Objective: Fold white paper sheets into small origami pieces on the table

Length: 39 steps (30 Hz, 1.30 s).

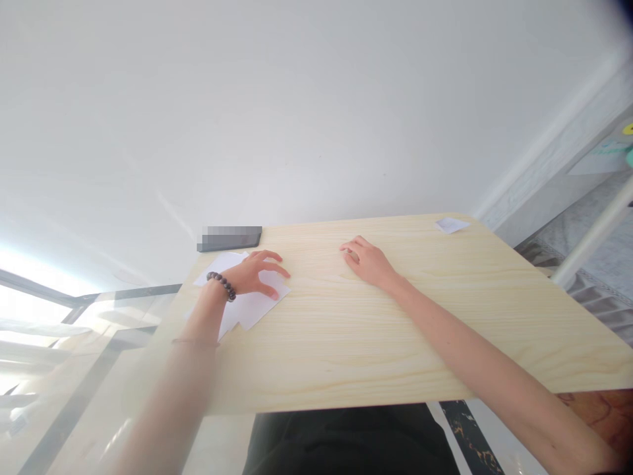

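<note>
Beneath both hands spreads a pale wood-grained table (306, 363), and beyond their fingertips its far edge meets a plain whitish wall (316, 99). The left hand (254, 272), a beaded bracelet (221, 285) at its wrist, has thumb and fingers spread wide over overlapping white sheets (260, 309), which lie beneath and around it. To its right, the right hand (368, 262) curls narrowly, fingertips near the thumb; whether something small sits between them I cannot tell. Farther right of that hand, near the far corner, lies a small piece of paper (451, 225). Nearer than both hands, below the table edge, is dark clothing (346, 439); well right of them stands a white pole (591, 241)

Just beyond the left hand, a dark flat object (230, 244) is partly pixelated, so its kind is unclear. The left hand covers part of the sheets, leaving their number uncertain. Glare washes out the area left of it, and both forearms run out of view
</note>
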### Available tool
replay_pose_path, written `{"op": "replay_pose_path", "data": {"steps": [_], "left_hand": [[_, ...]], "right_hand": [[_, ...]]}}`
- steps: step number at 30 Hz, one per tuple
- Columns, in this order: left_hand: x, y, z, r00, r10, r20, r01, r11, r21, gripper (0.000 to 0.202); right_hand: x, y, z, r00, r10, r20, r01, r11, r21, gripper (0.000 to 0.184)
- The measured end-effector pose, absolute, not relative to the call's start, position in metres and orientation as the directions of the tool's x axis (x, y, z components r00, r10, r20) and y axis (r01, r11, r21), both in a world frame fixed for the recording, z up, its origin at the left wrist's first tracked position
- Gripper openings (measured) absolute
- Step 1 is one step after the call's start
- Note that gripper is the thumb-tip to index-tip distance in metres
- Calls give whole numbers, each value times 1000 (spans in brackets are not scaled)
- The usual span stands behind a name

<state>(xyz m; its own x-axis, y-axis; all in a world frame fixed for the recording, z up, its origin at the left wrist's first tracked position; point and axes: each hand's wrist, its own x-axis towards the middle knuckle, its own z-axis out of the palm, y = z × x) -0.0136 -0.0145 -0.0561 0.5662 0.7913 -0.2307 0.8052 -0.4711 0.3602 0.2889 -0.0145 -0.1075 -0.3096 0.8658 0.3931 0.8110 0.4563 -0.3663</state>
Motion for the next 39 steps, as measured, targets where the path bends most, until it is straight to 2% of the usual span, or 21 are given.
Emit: {"op": "replay_pose_path", "data": {"steps": [8,15,22,28,33,39], "left_hand": [[-18,-14,-53,553,778,-298,818,-439,373,23],[-16,-17,-54,558,781,-281,816,-455,358,44],[-11,-18,-55,548,784,-292,822,-440,361,24],[-14,-20,-44,591,758,-276,788,-468,399,20],[-18,-19,-39,622,733,-275,766,-495,411,21],[-25,-18,-50,535,774,-340,839,-439,320,45]], "right_hand": [[290,-14,-110,-311,859,408,805,466,-367,23],[290,-13,-111,-308,858,411,804,466,-369,23],[289,-13,-110,-313,859,406,807,466,-364,23],[290,-13,-110,-308,862,404,803,462,-375,22],[291,-12,-111,-315,860,401,805,466,-368,22],[291,-12,-111,-318,860,399,802,468,-371,23]]}}
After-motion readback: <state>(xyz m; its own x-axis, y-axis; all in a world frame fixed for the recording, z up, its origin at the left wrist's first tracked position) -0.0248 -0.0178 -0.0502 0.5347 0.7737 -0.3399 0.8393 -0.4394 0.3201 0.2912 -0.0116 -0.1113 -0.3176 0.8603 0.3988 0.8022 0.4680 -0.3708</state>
